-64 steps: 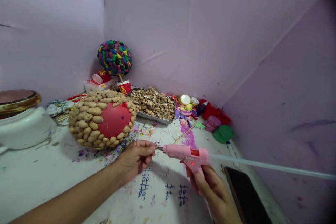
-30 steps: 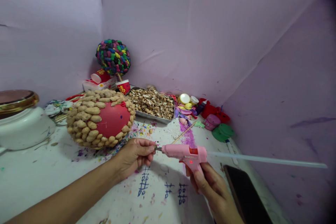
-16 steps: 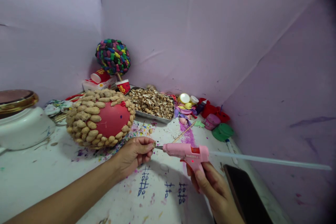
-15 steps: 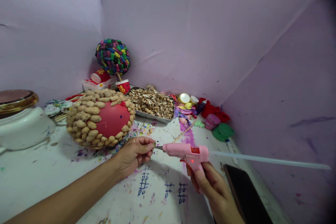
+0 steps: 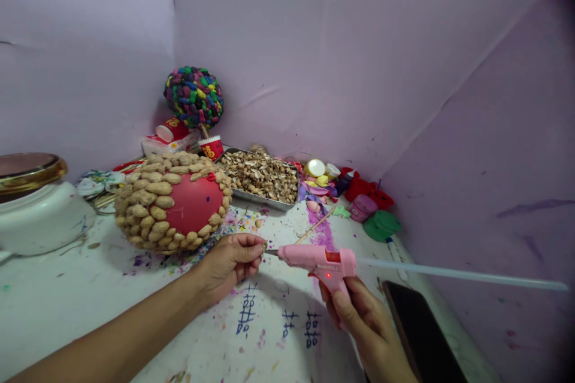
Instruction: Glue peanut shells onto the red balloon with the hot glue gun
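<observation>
My right hand [image 5: 366, 323] is wrapped round the grip of a pink hot glue gun [image 5: 317, 259], whose red light is lit. A long clear glue stick [image 5: 462, 274] juts out of its back end. My left hand [image 5: 236, 262] pinches a small peanut shell piece [image 5: 264, 247], mostly hidden by the fingertips, right at the gun's metal nozzle. Beyond my left hand rests a red balloon [image 5: 195, 203], largely covered with whole peanuts [image 5: 146, 206]; a red patch facing me is bare.
Behind stands a metal tray [image 5: 265, 201] of peanut shells. A multicoloured ball [image 5: 194, 97] rises from a red paper cup [image 5: 211, 148]. At left is a white pot [image 5: 45, 221]; at right, a phone [image 5: 422, 332], a green lid [image 5: 381, 225] and a thin stick [image 5: 317, 224].
Almost nothing differs. Both hands, the glue gun and the shell piece stay in nearly the same place, with the nozzle still at the piece.
</observation>
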`<state>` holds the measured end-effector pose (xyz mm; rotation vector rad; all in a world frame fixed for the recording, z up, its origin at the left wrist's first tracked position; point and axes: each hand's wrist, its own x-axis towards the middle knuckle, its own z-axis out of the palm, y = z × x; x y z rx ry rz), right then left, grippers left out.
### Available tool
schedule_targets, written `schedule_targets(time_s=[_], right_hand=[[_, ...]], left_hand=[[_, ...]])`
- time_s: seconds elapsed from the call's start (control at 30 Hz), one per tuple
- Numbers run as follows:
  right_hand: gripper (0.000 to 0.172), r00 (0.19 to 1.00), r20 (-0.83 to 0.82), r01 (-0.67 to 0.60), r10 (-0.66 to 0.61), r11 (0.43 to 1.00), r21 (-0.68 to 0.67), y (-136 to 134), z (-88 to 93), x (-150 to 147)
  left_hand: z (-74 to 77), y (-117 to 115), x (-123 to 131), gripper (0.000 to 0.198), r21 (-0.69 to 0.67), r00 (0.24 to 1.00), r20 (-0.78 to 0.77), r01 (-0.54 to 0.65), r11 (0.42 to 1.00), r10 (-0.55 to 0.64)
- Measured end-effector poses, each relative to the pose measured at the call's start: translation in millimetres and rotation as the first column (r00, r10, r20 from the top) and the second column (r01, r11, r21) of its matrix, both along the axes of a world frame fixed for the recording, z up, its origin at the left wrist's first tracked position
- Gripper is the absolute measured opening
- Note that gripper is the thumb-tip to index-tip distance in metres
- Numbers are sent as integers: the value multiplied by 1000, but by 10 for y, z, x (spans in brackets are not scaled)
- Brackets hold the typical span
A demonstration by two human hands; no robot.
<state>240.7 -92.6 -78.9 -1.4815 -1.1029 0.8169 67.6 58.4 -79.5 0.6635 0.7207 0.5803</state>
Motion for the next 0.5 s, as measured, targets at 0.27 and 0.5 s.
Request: schedule_targets(time_s=[0.27, 0.5], right_hand=[[28, 999, -3, 50, -50, 999, 0, 9, -6, 4], [25, 999, 12, 43, -43, 999, 9, -11, -17, 6]], left_hand=[[4, -6, 0, 9, 13, 1000, 1, -2, 1000, 2], [-1, -6, -2, 9, 15, 1000, -9, -19, 1000, 19]])
